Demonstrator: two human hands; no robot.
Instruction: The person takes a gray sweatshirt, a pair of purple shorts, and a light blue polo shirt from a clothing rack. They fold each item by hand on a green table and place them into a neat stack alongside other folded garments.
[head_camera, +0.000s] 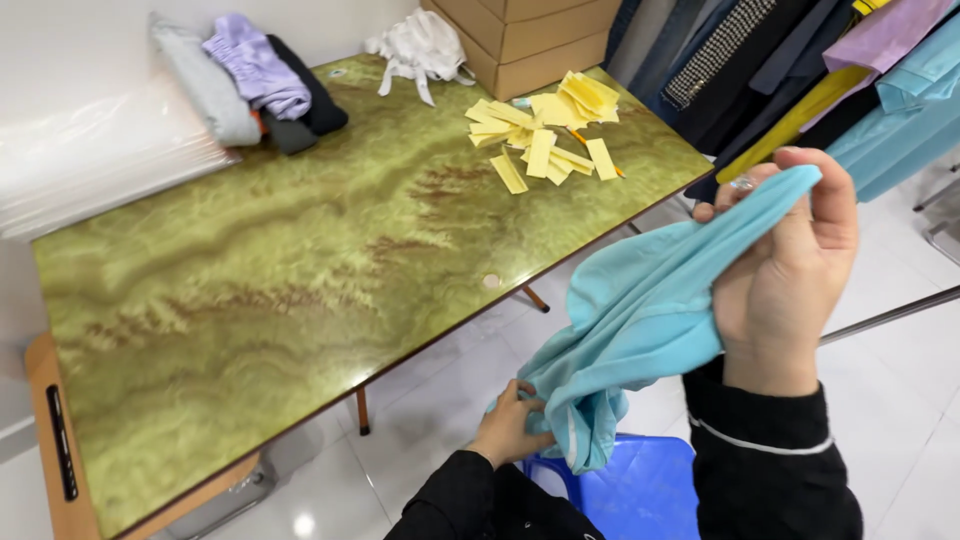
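Cloth, a light blue garment (640, 320), hangs limp between both hands beside the green table (280, 280), above a blue stool (640, 490). Right hand (790, 270) fingers pinch its upper end; left hand (510, 430) fingers clutch the lower hem. Soft, light, probably floppy; best gripped at edges. Its long axis slants from upper right down to lower left.
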